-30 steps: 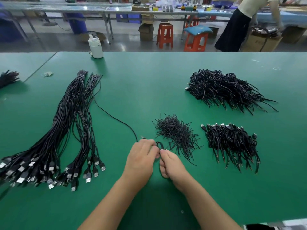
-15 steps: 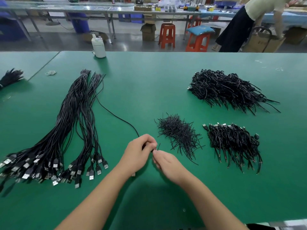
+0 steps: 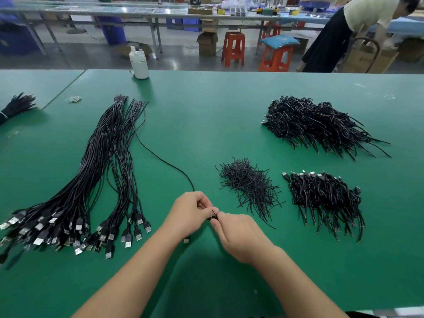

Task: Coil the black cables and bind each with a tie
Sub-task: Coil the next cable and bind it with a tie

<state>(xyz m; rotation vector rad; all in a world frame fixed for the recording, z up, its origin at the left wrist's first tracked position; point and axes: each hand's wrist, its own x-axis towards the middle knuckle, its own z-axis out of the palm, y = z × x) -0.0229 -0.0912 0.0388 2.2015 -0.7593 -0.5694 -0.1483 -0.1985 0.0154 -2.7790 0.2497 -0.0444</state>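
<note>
Fingers point(image 3: 212, 211) pinch cable point(image 3: 160, 158); ties point(image 3: 249, 183) right | bundle point(image 3: 91, 180) left

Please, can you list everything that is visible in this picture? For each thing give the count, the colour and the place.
uncoiled cables: one big bundle, black, table left
single cable: one, black, runs from the bundle to the hands
ties: one pile, black, table centre
near coiled cables: one pile, black, right of the ties
far coiled cables: one pile, black, far right
bottle: one, white, far table edge
table: one, green
stools: at least two, orange, on the floor behind
left hand: one, grips the cable
right hand: one, fingers pinch at the cable
</note>
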